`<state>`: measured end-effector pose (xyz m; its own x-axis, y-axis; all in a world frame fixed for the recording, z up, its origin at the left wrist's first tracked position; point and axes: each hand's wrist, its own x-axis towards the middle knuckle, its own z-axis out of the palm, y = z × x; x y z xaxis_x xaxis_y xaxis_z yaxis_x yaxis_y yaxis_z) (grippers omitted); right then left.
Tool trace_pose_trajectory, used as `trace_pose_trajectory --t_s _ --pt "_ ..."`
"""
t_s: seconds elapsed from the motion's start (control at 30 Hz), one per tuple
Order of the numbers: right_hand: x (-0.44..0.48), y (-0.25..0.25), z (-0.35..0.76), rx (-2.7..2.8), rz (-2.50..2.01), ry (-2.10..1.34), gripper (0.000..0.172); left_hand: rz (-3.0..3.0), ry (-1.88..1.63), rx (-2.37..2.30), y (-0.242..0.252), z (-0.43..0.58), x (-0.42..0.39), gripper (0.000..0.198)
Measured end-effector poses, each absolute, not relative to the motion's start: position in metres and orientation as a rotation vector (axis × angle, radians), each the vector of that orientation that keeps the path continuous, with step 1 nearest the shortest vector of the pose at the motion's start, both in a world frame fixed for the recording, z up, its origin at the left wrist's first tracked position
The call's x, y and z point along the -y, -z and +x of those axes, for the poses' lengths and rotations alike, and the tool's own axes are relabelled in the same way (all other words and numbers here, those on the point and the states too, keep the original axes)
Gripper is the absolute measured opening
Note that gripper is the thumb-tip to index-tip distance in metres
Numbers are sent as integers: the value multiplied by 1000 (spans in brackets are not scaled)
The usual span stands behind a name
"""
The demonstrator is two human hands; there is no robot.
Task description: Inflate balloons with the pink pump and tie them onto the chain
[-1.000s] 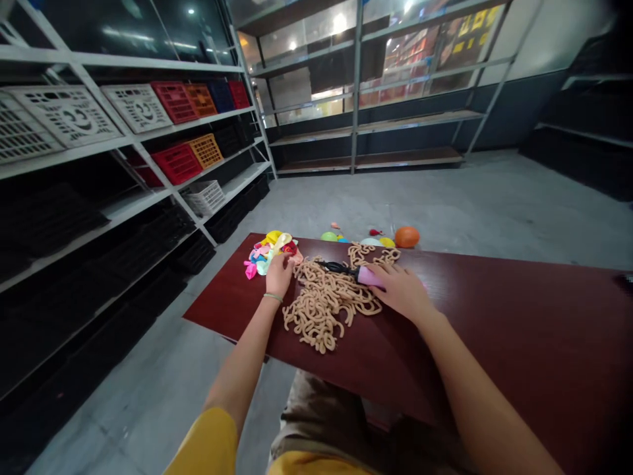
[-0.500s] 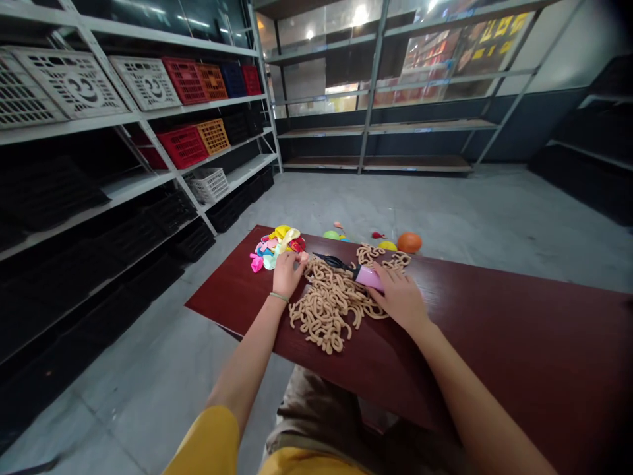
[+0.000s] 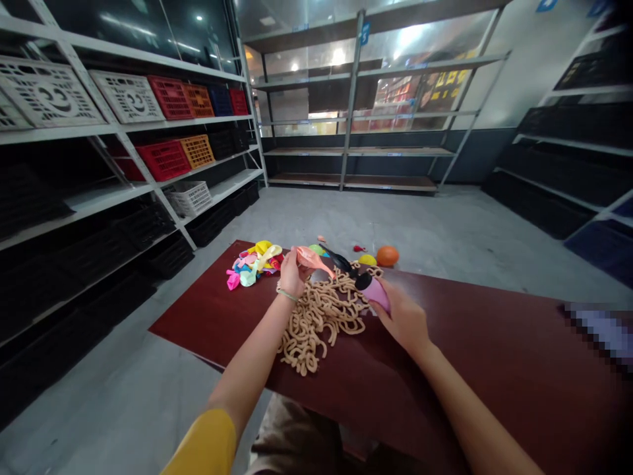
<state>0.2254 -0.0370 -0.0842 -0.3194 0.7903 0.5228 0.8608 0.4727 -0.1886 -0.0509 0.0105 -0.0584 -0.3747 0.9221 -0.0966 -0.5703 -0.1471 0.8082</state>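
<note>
Tan coils (image 3: 321, 307) obstruct below the peach balloon (image 3: 310, 256); rightward, the table (image 3: 494, 336) allows passage.

A pile of balloons (image 3: 252, 265) is placed near the far left corner of the table (image 3: 445, 343); a heap of looped strands (image 3: 321, 316) is spread to its right. Over the heap's far part, a single balloon (image 3: 310, 258) is held in the left hand (image 3: 293, 277); to its right, a handled tool (image 3: 378, 295) is held in the right hand (image 3: 404, 321). Crates (image 3: 171, 158) are shelved on the left rack (image 3: 240, 185); a rear rack (image 3: 350, 112) is positioned behind.
</note>
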Motion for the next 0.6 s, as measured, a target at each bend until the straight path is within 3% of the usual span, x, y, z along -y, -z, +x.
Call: trace_pose_trajectory --t_s 0.3,0.6 --pt "42 86 237 2238 -1347 228 53 266 -1662 -762 80 -46 -5 21" --pt "46 80 235 2231 -1412 228 54 598 -1615 -836 72 -43 2 26"
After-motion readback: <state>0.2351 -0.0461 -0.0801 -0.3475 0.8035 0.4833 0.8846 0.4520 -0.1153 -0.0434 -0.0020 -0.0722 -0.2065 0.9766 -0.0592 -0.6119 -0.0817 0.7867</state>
